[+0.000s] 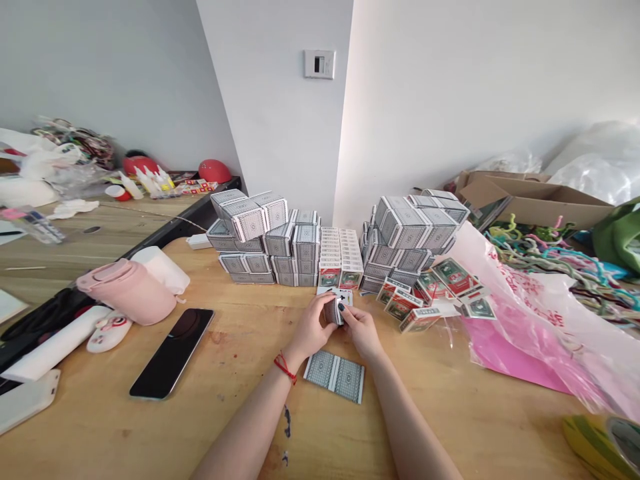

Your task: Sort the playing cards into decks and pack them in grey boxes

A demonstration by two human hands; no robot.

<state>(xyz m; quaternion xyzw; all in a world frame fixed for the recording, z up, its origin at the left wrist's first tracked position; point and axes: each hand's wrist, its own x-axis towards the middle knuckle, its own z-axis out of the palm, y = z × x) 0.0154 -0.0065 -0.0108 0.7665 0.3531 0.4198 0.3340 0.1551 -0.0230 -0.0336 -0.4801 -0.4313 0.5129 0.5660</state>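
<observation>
Both my hands meet at the middle of the wooden table (240, 427) around a deck of playing cards (334, 311). My left hand (311, 328) grips its left side and my right hand (361, 328) pinches its right side, dark nails showing. A white face-up card (343, 294) lies just beyond them. Two grey-backed card packs (335, 375) lie side by side between my forearms. Behind stand stacks of grey card boxes (265, 240), a white-and-red block of packs (341, 257) and a taller grey stack (410, 237).
Loose green-and-red packs (435, 293) lie beside a pink plastic bag (530, 313). A black phone (173, 351), a pink pouch (130, 289) and white items sit left. A cardboard box (535, 197) and coloured cords (555, 257) are at the right.
</observation>
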